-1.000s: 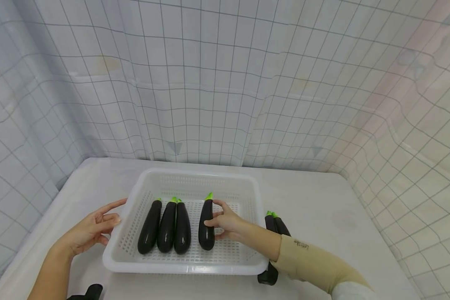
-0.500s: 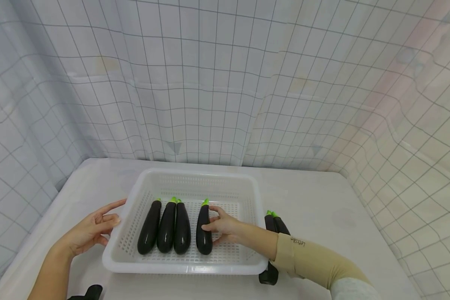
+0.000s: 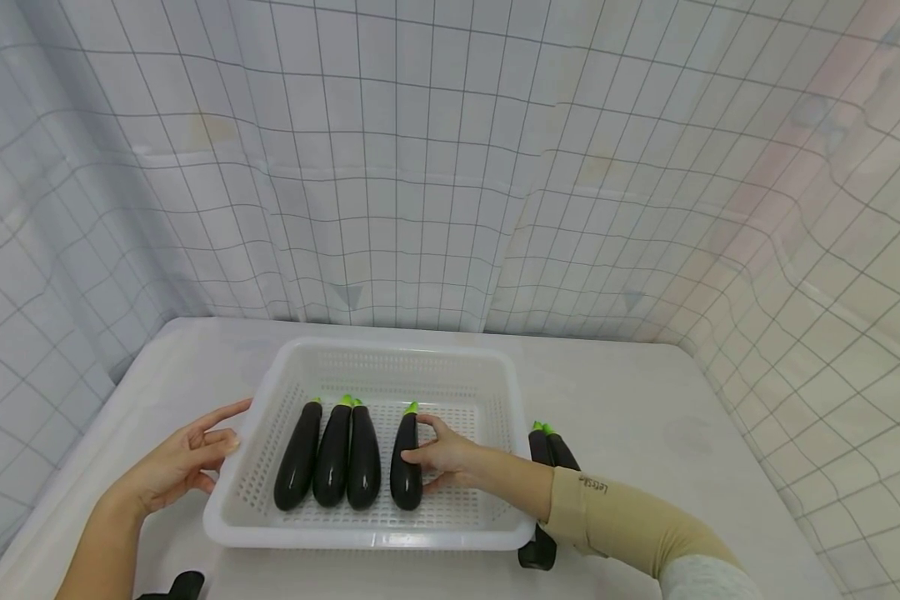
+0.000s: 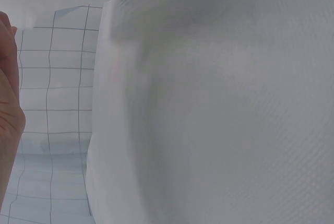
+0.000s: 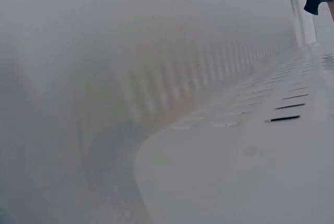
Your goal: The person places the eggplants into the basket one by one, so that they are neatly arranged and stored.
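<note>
- I am curling my right hand (image 3: 444,457) around the fourth eggplant (image 3: 405,458), thumb across its dark skin and fingers (image 3: 437,427) wrapped round its right side, so the fingers are clamped on it.
- That eggplant is lying flat on the slotted floor of the white basket (image 3: 378,537), green stem pointing away from me, just right of the other three.
- The three eggplants (image 3: 333,454) are lying side by side in the left half of the basket; the middle one and the right one are touching, and the fourth one is sitting just beside them with a narrow gap.
- I am resting my left hand (image 3: 183,458) against the basket's left rim, fingers (image 3: 225,410) straight and slightly apart, holding nothing.
- Two more eggplants (image 3: 551,446) are lying on the table (image 3: 645,433) just outside the basket's right wall, partly hidden behind my right forearm and its tan sleeve (image 3: 622,525).
- The left wrist view is showing only a sliver of my left hand (image 4: 9,109) beside a pale blurred surface.
- The right wrist view is showing the basket's slotted floor (image 5: 282,112) up close and blurred, too near to tell more.
- A gridded white curtain (image 3: 420,167) is hanging behind the table.
</note>
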{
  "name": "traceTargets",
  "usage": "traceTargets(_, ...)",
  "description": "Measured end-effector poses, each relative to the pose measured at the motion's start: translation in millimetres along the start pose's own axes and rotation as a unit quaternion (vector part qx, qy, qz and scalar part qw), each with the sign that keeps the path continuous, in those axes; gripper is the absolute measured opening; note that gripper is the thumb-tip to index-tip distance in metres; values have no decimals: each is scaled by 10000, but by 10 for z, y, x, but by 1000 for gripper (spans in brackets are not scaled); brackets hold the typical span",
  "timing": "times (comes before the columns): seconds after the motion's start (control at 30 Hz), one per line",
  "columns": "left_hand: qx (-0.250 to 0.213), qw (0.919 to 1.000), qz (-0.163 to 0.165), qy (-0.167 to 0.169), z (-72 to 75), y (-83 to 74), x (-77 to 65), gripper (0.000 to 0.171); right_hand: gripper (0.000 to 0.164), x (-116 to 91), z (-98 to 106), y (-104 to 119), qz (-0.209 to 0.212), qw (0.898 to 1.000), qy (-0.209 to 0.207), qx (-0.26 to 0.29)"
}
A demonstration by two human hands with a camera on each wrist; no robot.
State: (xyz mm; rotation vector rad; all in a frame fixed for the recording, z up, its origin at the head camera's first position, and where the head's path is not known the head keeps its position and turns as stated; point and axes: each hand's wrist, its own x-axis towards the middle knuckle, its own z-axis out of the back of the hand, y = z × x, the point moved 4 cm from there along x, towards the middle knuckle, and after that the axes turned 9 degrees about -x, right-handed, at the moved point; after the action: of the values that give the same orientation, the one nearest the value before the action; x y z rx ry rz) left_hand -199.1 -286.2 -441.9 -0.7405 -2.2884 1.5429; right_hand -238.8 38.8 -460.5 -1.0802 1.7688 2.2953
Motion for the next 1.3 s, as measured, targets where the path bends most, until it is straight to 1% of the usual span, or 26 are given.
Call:
traceTargets(0.2, -33, 10000, -14, 17, -16, -5, 0, 54, 72, -12, -10, -9, -45, 9999, 76, -141)
traceTargets(0.43, 2, 10000, -13, -16, 10, 7, -1, 55, 72, -24, -30, 2, -58, 9996, 273, 50)
traceTargets(0.63, -28, 10000, -35, 25, 25, 20, 0, 56, 71, -26, -27, 3, -112, 9995, 268, 113)
traceTargets(0.77, -62, 9999, -57, 91, 14, 17, 4, 56, 69, -34, 1, 26, -86, 9995, 206, 217)
traceTargets(0.9, -31, 10000, -51, 48, 6, 13, 5, 55, 67, -59, 43, 73, 1, 9994, 189, 302)
traceTargets(1.1, -26, 10000, -47, 26, -6, 7, 0, 55, 68, -117, 173, 199, 274, 9981, 265, 487)
traceTargets(1.2, -30, 10000, -49, 52, -7, 7, 1, 55, 66, -155, 283, 275, 542, 9967, 329, 507)
traceTargets(1.3, -1, 10000, -54, 43, 5, 12, 3, 55, 66, -219, 417, 353, 911, 9945, 340, 376)
